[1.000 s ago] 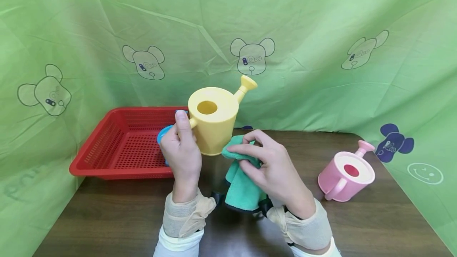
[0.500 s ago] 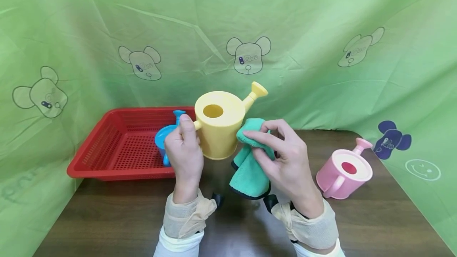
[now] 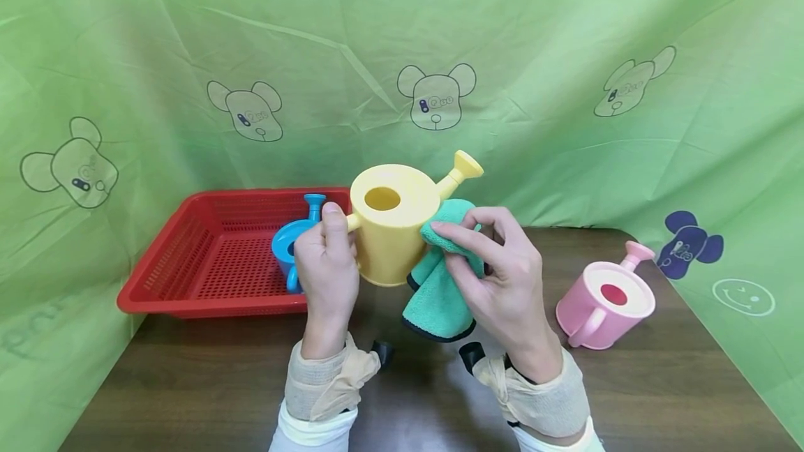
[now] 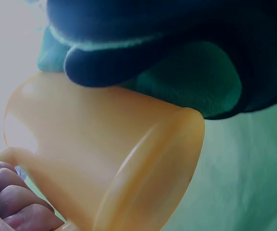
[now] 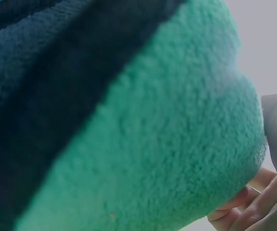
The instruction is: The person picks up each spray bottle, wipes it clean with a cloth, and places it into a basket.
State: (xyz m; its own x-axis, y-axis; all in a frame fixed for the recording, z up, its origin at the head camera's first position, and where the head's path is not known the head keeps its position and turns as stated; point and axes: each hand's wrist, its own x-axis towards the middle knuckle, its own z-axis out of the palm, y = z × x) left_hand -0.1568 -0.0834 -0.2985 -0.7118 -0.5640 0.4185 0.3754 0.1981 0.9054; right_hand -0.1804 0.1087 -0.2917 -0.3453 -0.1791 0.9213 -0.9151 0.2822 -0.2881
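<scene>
My left hand (image 3: 326, 270) grips a yellow watering can (image 3: 392, 243) by its handle, holding it up over the table with the spout to the right. In the left wrist view, the curled fingers (image 4: 18, 202) show round the handle beside the can's body (image 4: 85, 139). Between thumb and fingers, my right hand (image 3: 502, 277) pinches a green cloth (image 3: 440, 298) with dark edging. The folded part of the cloth lies against the can's right side, just under the spout, and the rest hangs down. The cloth (image 5: 167, 130) fills most of the right wrist view.
A red plastic basket (image 3: 163, 257) stands at the left, with a blue watering can (image 3: 285, 246) inside, partly behind my left hand. On the right of the wooden table (image 3: 207, 382) stands a pink watering can (image 3: 603, 309). A green printed curtain (image 3: 339, 33) hangs behind.
The yellow watering can has shifted right and slightly down. My right hand has moved up and right with the cloth, which now meets the can's side. More of the blue can shows.
</scene>
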